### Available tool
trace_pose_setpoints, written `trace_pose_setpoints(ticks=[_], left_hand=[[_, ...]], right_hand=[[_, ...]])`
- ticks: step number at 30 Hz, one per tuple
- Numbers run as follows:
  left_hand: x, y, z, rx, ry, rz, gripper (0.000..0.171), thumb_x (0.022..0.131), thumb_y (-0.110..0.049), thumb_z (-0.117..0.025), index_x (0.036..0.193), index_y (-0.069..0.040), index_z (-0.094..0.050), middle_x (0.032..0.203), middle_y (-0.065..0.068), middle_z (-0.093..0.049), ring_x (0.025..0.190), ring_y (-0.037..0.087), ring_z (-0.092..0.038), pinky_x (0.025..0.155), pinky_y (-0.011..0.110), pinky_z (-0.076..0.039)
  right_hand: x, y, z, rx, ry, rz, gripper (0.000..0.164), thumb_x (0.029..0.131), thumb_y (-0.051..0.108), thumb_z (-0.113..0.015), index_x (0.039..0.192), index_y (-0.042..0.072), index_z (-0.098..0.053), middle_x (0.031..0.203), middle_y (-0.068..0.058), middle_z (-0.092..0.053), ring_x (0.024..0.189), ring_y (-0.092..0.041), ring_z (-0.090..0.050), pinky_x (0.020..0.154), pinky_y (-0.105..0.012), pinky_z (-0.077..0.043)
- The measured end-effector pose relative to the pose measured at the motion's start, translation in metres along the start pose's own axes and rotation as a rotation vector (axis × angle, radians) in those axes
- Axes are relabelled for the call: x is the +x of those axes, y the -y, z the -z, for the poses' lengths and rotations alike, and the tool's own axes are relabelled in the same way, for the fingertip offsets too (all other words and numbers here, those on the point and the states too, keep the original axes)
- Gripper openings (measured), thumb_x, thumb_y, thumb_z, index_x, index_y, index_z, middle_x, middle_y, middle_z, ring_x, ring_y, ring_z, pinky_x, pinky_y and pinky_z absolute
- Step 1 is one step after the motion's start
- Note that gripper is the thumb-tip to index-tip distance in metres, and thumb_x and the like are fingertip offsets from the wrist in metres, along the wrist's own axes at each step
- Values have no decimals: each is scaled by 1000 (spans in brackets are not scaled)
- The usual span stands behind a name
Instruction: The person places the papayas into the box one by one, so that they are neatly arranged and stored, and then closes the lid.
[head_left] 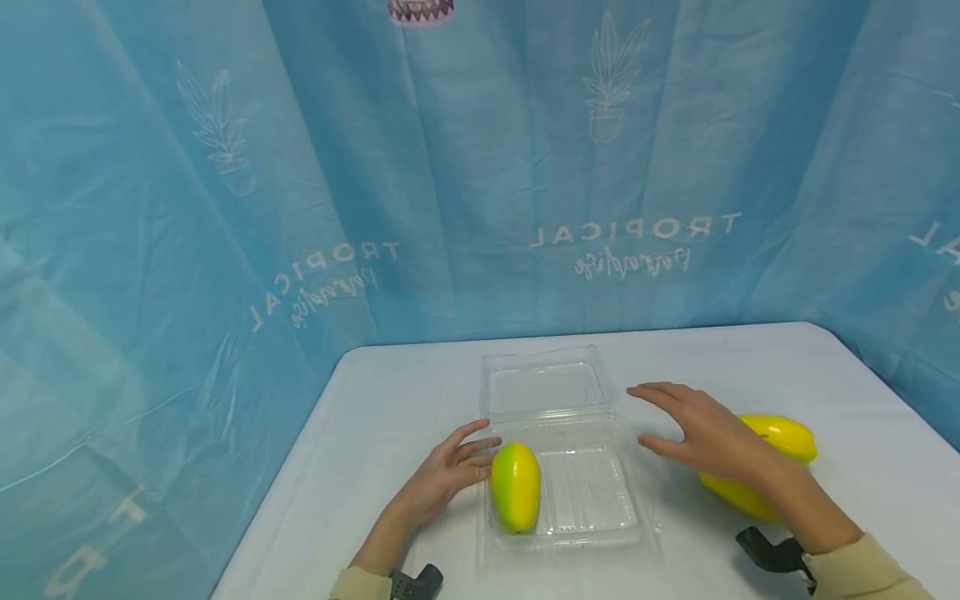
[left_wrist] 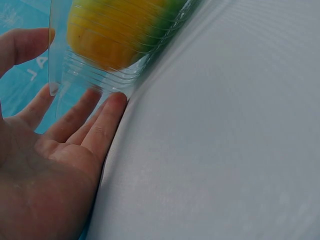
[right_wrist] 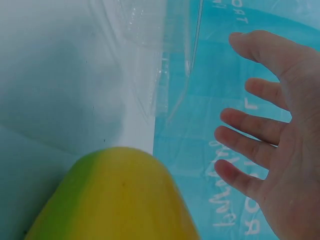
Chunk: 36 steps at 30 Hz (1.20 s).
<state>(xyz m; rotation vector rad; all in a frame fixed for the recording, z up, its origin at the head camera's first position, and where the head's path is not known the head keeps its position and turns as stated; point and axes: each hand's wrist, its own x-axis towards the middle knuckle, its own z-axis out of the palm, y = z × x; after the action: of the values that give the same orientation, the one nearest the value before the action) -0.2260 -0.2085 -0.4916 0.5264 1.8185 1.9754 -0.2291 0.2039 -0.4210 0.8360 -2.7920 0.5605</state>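
A clear plastic clamshell container (head_left: 588,492) lies on the table with its lid (head_left: 543,387) folded back. A glossy yellow-green fruit, shaped like a mango (head_left: 516,492), rests in the left part of its base. My left hand (head_left: 450,471) is at the container's left side, fingers loosely extended. In the left wrist view, its thumb and fingertips (left_wrist: 117,97) are right at the clear rim and ribbed wall. My right hand (head_left: 693,425) hovers right of the container, fingers spread and holding nothing. Beneath its wrist lie two more yellow fruits (head_left: 787,437), partly hidden by the arm.
A white cloth covers the table (head_left: 405,392). Blue printed curtains (head_left: 480,183) hang behind it and at both sides. Dark wrist-worn devices (head_left: 772,552) sit below both hands. One fruit (right_wrist: 117,200) looms close in the right wrist view.
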Motion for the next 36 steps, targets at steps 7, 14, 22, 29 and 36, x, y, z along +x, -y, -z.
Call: trace_pose_setpoints(ticks=[7, 14, 22, 29, 36], left_hand=[[1, 0, 0, 2, -6, -16, 67, 93, -9, -59, 152, -15, -26, 146, 13, -42, 125, 31, -49, 102, 42, -41], [0, 2, 1, -5, -3, -12, 67, 93, -9, -58, 152, -15, -27, 147, 15, -40, 127, 31, -48, 102, 41, -41], [-1, 7, -3, -26, 7, -6, 64, 94, -9, -56, 151, -15, -27, 147, 17, -39, 126, 32, -48, 102, 41, -41], [-2, 3, -1, -6, -2, -13, 65, 94, -10, -57, 152, -15, -26, 148, 17, -39, 126, 31, -48, 102, 41, -41], [-1, 2, 0, -4, -1, -29, 66, 94, -8, -56, 152, -14, -26, 147, 18, -38, 126, 32, -48, 101, 41, -42]], right_hand=[[-4, -6, 4, -4, 19, -46, 72, 84, 69, -51, 142, 27, -46, 142, -3, -46, 125, -30, -45, 97, -61, -38], [-9, -9, 6, 0, 10, -55, 71, 84, 68, -52, 142, 27, -47, 141, -4, -47, 124, -31, -46, 96, -61, -39], [-21, -17, 7, -4, -7, -99, 71, 84, 68, -52, 142, 27, -46, 140, -6, -47, 123, -34, -46, 94, -64, -38], [-24, -23, 11, -10, -28, -100, 65, 87, 59, -59, 142, 26, -47, 140, -8, -48, 122, -35, -47, 93, -65, -37], [-29, -33, 17, -20, -47, -104, 63, 88, 52, -63, 141, 22, -48, 139, -11, -48, 122, -37, -46, 92, -66, -37]])
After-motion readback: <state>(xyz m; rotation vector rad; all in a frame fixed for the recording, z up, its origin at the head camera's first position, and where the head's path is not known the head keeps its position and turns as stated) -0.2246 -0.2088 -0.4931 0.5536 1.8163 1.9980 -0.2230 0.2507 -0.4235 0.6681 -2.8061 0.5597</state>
